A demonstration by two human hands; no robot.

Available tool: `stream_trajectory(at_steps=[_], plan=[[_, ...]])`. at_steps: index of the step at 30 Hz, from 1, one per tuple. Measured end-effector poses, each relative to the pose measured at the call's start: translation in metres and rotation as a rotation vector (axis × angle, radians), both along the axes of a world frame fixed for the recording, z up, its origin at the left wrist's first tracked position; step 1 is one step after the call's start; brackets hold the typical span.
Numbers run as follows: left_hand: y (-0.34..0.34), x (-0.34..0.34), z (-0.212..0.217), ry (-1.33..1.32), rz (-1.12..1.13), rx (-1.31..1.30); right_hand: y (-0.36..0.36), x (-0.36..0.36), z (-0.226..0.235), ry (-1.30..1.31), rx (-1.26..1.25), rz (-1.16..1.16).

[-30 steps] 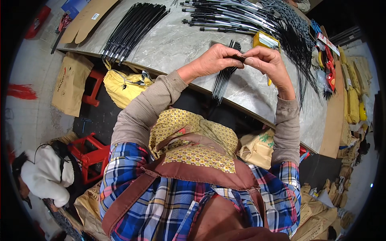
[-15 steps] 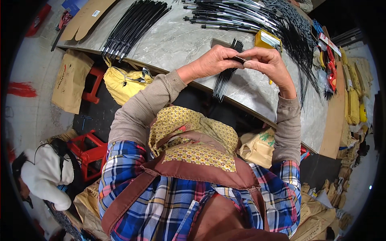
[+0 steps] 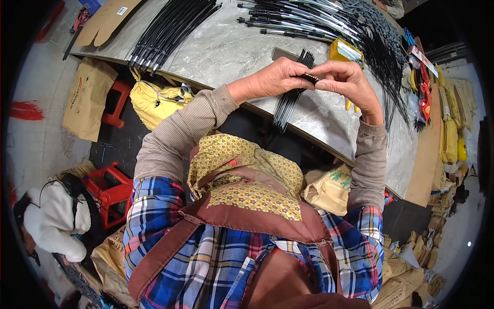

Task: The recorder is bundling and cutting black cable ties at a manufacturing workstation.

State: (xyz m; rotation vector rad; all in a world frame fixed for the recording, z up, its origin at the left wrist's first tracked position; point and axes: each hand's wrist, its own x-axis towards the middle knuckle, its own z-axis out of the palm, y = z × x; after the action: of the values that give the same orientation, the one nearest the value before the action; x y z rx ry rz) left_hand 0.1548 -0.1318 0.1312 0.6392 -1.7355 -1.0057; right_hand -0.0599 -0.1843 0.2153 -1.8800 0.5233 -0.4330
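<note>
Two hands [image 3: 282, 78] pinch a small dark piece [image 3: 310, 79] above thin dark rods [image 3: 289, 106].

The small dark piece [image 3: 310, 78] you hold looks ridged. Your worktop [image 3: 221, 62] is smooth and stone-like with a faint sheen; at its far side, rods [image 3: 296, 24] show shiny silvery metal and black plastic. Your sleeves [image 3: 175, 131] are ribbed cloth, the near-left stool [image 3: 111, 194] smooth plastic.

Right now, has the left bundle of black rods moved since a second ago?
No; judged against the table, the left bundle of black rods stays put; only the view shifted.
</note>
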Motion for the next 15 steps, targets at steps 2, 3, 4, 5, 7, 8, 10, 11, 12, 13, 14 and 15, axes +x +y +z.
stream_trajectory(at_steps=[2,3,4,5,7,8,10,11,12,13,14,15], plan=[[-0.0007,0.0039,0.0007,-0.071,-0.016,0.006,-0.0005,0.0013,0.0020,0.017,0.007,-0.002],[-0.0007,0.0048,0.0010,-0.107,-0.025,0.009,-0.0005,0.0018,0.0031,0.026,0.010,-0.004],[-0.0004,0.0052,0.0008,-0.105,-0.023,0.010,0.0000,0.0027,0.0044,0.027,0.011,-0.002],[0.0001,0.0054,0.0005,-0.103,-0.021,0.012,0.0011,0.0038,0.0061,0.037,-0.003,-0.010],[0.0014,0.0053,-0.0002,-0.098,-0.019,0.015,0.0042,0.0056,0.0090,0.057,-0.031,-0.026],[0.0022,0.0051,-0.0004,-0.096,-0.018,0.017,0.0053,0.0060,0.0093,0.067,-0.045,-0.034],[0.0016,0.0039,-0.0009,-0.095,-0.022,0.006,0.0058,0.0048,0.0099,0.069,-0.037,-0.031],[0.0013,0.0032,-0.0012,-0.095,-0.024,-0.004,0.0056,0.0041,0.0099,0.069,-0.028,-0.028],[0.0014,0.0024,-0.0014,-0.095,-0.025,-0.014,0.0054,0.0035,0.0097,0.070,-0.019,-0.024],[0.0020,0.0015,-0.0017,-0.095,-0.026,-0.025,0.0054,0.0033,0.0095,0.070,-0.010,-0.019],[0.0026,0.0003,-0.0022,-0.093,-0.026,-0.027,0.0052,0.0033,0.0090,0.073,-0.012,-0.019],[0.0033,-0.0011,-0.0026,-0.094,-0.022,-0.036,0.0047,0.0035,0.0081,0.072,-0.002,-0.010]])
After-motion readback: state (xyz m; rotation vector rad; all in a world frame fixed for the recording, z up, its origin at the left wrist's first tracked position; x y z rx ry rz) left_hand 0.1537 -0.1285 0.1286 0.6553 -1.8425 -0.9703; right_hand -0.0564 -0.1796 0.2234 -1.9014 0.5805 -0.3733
